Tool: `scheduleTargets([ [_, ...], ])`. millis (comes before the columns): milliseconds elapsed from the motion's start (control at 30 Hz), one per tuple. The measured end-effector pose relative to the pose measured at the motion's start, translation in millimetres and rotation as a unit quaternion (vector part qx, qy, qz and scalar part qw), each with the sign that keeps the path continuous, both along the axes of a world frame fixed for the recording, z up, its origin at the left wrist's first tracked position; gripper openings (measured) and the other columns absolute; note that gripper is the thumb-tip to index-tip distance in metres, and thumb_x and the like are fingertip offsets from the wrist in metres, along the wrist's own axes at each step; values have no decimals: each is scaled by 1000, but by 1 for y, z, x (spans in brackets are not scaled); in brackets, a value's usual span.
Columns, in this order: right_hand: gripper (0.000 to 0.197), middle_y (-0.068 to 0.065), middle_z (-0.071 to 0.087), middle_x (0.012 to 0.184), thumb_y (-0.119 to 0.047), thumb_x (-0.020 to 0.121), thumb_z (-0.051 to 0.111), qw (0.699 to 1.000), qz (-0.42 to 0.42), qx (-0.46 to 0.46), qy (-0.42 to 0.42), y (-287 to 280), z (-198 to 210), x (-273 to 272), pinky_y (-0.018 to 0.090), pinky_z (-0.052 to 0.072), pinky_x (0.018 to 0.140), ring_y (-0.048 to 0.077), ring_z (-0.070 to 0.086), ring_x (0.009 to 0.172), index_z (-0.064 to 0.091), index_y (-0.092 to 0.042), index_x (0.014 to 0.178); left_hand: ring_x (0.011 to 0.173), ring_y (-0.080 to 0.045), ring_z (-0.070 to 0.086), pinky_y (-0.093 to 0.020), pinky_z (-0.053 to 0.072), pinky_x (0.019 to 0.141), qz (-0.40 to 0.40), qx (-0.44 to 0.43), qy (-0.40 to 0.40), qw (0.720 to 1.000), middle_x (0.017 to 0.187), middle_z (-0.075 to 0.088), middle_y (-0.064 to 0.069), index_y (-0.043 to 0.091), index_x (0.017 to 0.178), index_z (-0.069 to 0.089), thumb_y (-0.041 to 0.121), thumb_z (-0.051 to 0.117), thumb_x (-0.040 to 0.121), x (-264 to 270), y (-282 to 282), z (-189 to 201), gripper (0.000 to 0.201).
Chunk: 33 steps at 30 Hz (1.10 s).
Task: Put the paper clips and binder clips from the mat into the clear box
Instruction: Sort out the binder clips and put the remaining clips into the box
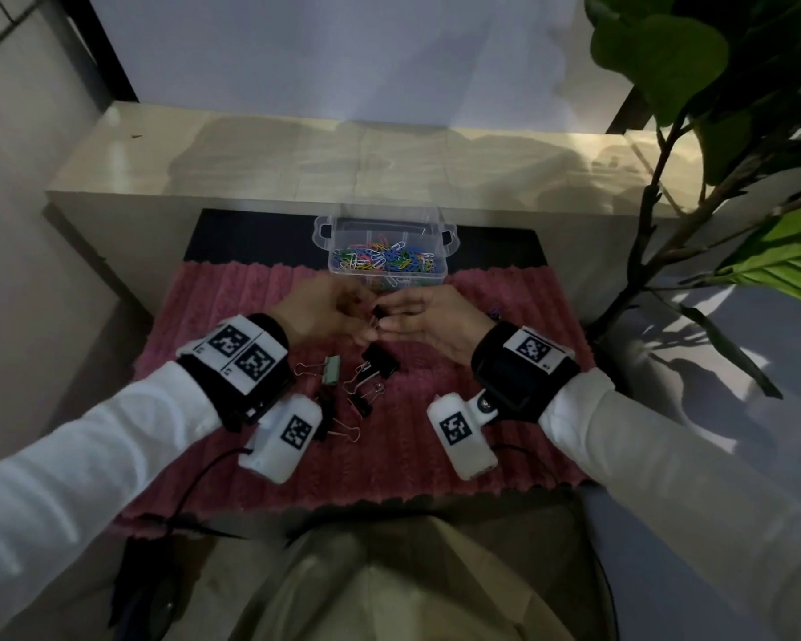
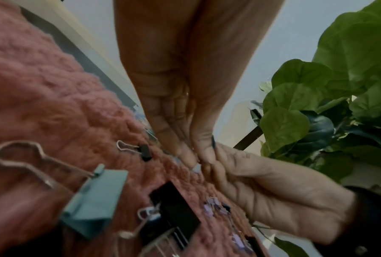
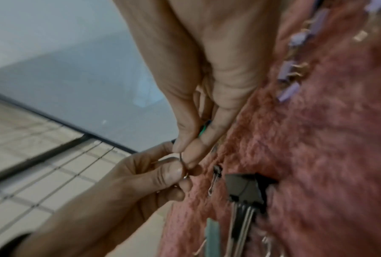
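Note:
My left hand (image 1: 366, 323) and right hand (image 1: 396, 316) meet just above the pink mat (image 1: 505, 409), in front of the clear box (image 1: 435, 270). Both pinch a small black binder clip (image 1: 380, 313) between them. In the right wrist view the fingertips of my right hand (image 3: 185, 149) and of my left hand (image 3: 176, 172) grip the clip's wire handle (image 3: 183, 164). The box holds a heap of coloured paper clips (image 1: 385, 259). A green binder clip (image 1: 331, 370), a large black one (image 1: 380, 360) and a small black one (image 1: 359, 404) lie on the mat nearer me.
Small purple clips (image 3: 290, 87) lie on the mat's right side. A low pale shelf (image 1: 250, 155) runs behind the box. A leafy plant (image 1: 713, 108) stands at the right. The wrist cameras (image 1: 287, 432) hang over the clips closest to me.

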State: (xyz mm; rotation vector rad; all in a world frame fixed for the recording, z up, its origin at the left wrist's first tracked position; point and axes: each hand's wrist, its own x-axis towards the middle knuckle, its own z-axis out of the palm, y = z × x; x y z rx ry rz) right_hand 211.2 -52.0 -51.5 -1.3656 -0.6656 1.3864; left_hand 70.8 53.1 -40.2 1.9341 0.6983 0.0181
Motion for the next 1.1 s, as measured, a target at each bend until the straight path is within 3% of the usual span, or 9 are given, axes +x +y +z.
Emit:
scheduleTargets([
  [67,37,13,64,81,18,78,57,999,16,-5,-48,2,3,2,21,59,65,12,70,60,52,15,114,54,1,64,-6,49,56,10,20,6,1000,55,69,7,3,101,62,3,74,68,-3,6,0,35],
  [200,19,0,68,56,13,83,55,992,24,-11,-123,-3,-1,11,15,54,55,7,66,54,60,18,101,78,-15,63,-24,49,78,15,130,57,990,83,69,-4,10,99,66,12,76,68,-14,20,8,33],
  [300,19,-1,63,59,5,90,47,991,35,-31,-124,-10,-6,13,14,46,56,5,59,56,65,6,84,88,-10,54,-15,34,76,-59,236,126,962,95,65,1,12,107,66,17,72,73,-21,18,12,34],
  [400,33,8,57,70,-10,97,40,991,50,-74,-99,-17,-8,16,23,38,64,15,51,67,61,-4,73,104,-19,60,-27,43,92,-136,320,89,933,115,66,-3,16,108,66,19,69,76,-28,5,10,32],
  [500,33,8,59,67,-12,97,41,989,28,-96,-105,-25,-3,30,20,43,60,16,52,66,60,-4,71,88,-13,59,-29,49,78,-200,319,-11,926,104,62,-1,17,95,67,17,65,80,-38,-16,8,16],
  [633,19,8,61,75,-9,92,51,985,17,-97,-141,-35,7,56,14,49,58,12,58,67,62,-6,77,96,-6,52,-33,51,80,-317,304,93,893,110,54,7,25,106,60,31,59,84,-43,-35,-6,23],
  [800,17,-8,62,50,-9,88,57,969,-91,-101,-205,-48,12,102,18,44,57,7,53,54,59,-11,71,89,-12,53,-36,50,74,-318,289,100,898,103,52,3,17,95,57,30,64,79,-33,-39,-20,21],
  [933,18,-2,58,58,-10,87,59,950,-16,-140,-279,-63,7,111,10,43,50,7,49,54,58,-9,69,80,-9,55,-20,45,73,-307,230,75,920,88,54,5,12,83,63,22,70,75,-23,-29,-23,14],
  [1100,22,9,63,81,-19,72,77,855,99,-183,-475,-76,-3,100,20,41,67,19,57,78,68,-2,83,65,8,47,2,34,66,-318,218,59,921,87,63,-1,8,85,68,21,69,77,-20,-25,-21,16],
])
